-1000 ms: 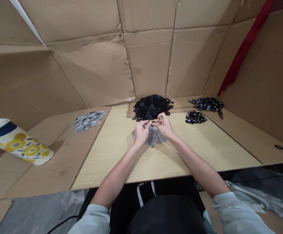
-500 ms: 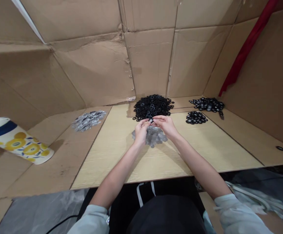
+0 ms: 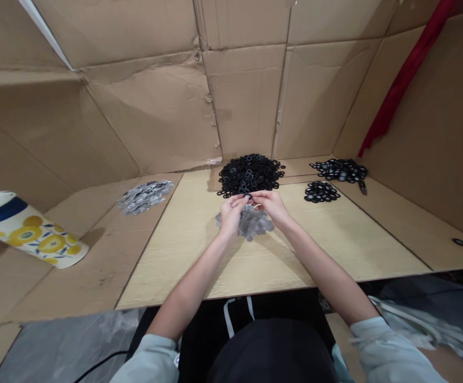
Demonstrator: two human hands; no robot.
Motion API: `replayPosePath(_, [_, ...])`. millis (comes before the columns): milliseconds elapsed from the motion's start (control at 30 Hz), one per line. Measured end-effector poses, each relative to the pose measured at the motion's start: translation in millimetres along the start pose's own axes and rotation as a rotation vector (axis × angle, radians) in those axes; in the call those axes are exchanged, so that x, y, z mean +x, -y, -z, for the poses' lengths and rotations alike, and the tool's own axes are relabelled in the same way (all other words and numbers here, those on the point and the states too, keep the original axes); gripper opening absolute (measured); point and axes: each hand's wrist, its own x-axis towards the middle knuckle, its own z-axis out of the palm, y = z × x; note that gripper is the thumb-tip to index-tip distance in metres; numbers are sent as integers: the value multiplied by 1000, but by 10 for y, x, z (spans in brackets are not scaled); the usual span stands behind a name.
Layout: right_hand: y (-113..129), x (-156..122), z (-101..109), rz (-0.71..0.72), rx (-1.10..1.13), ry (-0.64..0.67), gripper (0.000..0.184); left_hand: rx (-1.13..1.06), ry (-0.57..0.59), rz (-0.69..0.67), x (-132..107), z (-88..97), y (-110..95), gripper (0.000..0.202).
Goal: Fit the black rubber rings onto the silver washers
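Head cam, only view. I have both hands up at the near edge of the black ring heap [image 3: 250, 175], which sits on the pale wood worktop [image 3: 175, 266]. Left hand [image 3: 230, 213] and right hand [image 3: 269, 206] are clenched in a tight pinch, fingertips meeting on a small black ring [image 3: 247, 197]. The ring is mostly hidden by the fingers, so I can't read its exact shape. It sits just in front of the heap, nearly touching it.

Grey washer pile [image 3: 251, 222] lies directly under the hands, nearer me than the heap, with the left hand partly over it. Smaller black ring pile [image 3: 321, 192] is right of the heap, well clear of the hands. Mixed black-and-grey pile [image 3: 338, 170] is further right of the heap, on the cardboard. Silver washer pile [image 3: 144, 197] is left of the heap, also on cardboard. One loose black ring [image 3: 459, 242] lies far right of the heap. White cup [image 3: 24, 231] with yellow flowers and a blue band lies on its side, far left of the heap. Cardboard wall [image 3: 135, 106] stands behind the heap, red strip [image 3: 399, 80] up to its right.
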Motion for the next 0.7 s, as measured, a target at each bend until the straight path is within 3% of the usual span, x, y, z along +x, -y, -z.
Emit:
replayPosePath(300, [-31,-1,2,74,-54,-6,23,74,84,-158,83,38,148,31])
replayPosePath(500, [-76,48,51,168,-134,-2,25,352,92,-307,113,86,114,15])
replayPosePath(700, [-123,72,50,235,-176,87,23,477,95,-341,193,157,87,20])
